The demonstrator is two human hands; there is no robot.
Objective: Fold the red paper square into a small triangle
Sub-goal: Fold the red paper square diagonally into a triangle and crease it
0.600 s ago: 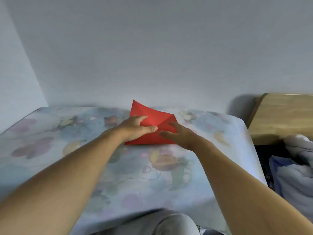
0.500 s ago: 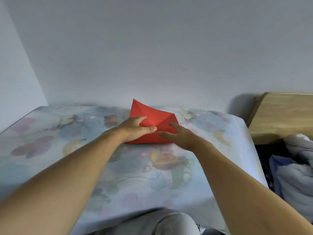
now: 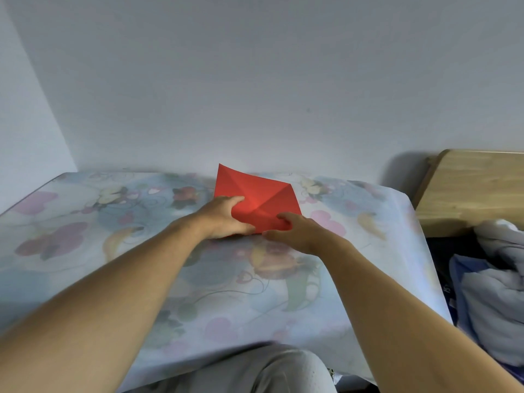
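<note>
We see a bright red paper square point(image 3: 256, 195), a single flat colour with darker red shading along its creases, lying on a pale blue cloth table cover point(image 3: 141, 265) printed with pink and mauve hearts, yellow-green leaves, dark curling vines and reddish flowers. Behind it we see a plain grey-white wall point(image 3: 255, 80), and at the right a light honey-coloured wooden board point(image 3: 476, 191) above rumpled grey and blue bedding point(image 3: 493, 293).

Both hands, left hand point(image 3: 224, 219) and right hand point(image 3: 295, 231), pinch the near edge of the creased red paper point(image 3: 261, 194) on the floral tabletop point(image 3: 141, 251).
</note>
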